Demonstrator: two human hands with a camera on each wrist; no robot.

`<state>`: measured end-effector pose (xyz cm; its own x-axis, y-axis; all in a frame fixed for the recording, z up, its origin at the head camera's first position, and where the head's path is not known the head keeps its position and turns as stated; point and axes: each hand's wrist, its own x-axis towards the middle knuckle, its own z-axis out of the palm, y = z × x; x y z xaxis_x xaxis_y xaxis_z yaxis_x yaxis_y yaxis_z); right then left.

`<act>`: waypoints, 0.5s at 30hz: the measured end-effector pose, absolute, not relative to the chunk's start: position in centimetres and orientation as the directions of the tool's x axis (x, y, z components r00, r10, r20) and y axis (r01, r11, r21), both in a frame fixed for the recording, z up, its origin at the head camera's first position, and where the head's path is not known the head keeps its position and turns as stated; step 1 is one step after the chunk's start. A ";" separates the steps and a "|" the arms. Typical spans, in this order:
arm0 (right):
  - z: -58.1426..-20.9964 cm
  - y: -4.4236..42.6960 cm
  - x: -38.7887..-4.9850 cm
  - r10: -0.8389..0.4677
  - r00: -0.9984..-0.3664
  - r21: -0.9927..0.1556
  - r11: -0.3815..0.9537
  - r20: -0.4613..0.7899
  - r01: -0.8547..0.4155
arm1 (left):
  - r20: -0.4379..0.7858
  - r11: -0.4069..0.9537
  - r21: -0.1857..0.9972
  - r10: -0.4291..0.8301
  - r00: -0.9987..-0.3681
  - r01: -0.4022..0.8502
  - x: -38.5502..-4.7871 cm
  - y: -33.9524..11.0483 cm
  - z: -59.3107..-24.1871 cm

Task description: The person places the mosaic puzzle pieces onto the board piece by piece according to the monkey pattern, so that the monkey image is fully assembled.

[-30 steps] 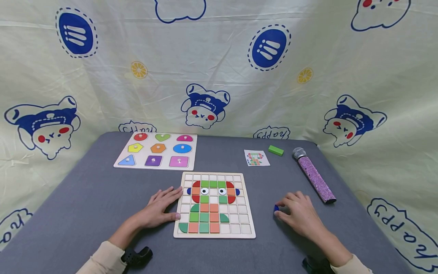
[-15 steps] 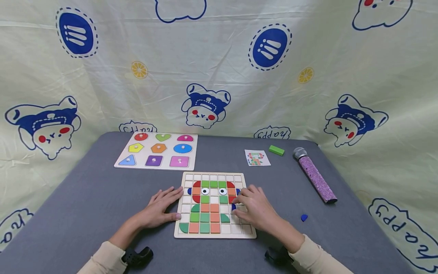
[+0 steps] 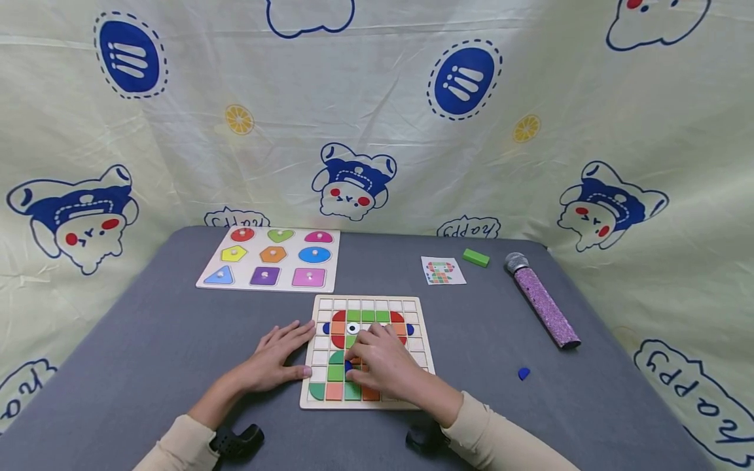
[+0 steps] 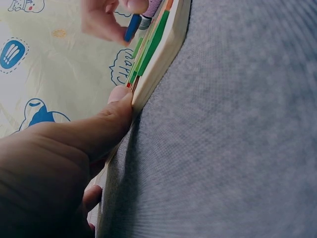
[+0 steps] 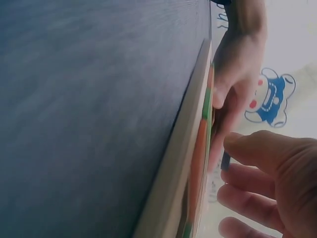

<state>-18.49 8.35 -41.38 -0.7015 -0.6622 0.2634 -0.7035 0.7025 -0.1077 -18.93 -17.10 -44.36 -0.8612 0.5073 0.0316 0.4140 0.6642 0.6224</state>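
Observation:
My left hand (image 3: 273, 356) rests against the left edge of a wooden grid board (image 3: 432, 356), fingers extended, the thumb (image 4: 120, 101) touching the rim in the left wrist view. Colored tiles form a figure with two eye tiles on the board. Over its lower middle, my right hand (image 3: 385, 363) pinches a small blue tile (image 3: 348, 367) between thumb and finger. In the right wrist view that blue tile (image 5: 226, 160) is held apart from the board surface. The right hand hides some tiles, including the right eye.
A loose blue piece (image 3: 523, 373) lies on the table to the right. Behind the board are a shape puzzle (image 3: 285, 267), a pattern card (image 3: 444, 271) and a green block (image 3: 476, 258). A glittery purple microphone (image 3: 544, 306) lies at the right.
My right hand has carried the blue tile leftward from the table at the right to above the board, uncovering the loose blue piece. The left hand has stayed put.

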 end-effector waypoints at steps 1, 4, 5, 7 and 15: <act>-41.3 8.0 -18.5 -0.666 -0.701 -0.106 0.701 0.255 -0.705 | 0.035 0.661 0.624 0.508 -0.860 0.416 -18.9 -17.1 -44.3; -41.2 7.0 -18.5 -0.679 -0.697 -0.087 0.699 0.231 -0.709 | 0.041 0.656 0.626 0.513 -0.858 0.422 -18.9 -17.1 -44.3; -41.2 6.6 -18.5 -0.683 -0.696 -0.076 0.700 0.222 -0.710 | 0.042 0.655 0.626 0.514 -0.857 0.423 -18.9 -17.1 -44.3; -41.2 6.0 -18.6 -0.686 -0.699 -0.061 0.703 0.201 -0.708 | 0.041 0.656 0.624 0.514 -0.857 0.424 -18.9 -17.1 -44.3; -41.3 4.3 -18.6 -0.686 -0.710 -0.084 0.707 0.157 -0.702 | 0.023 0.663 0.627 0.509 -0.860 0.409 -18.9 -17.1 -44.4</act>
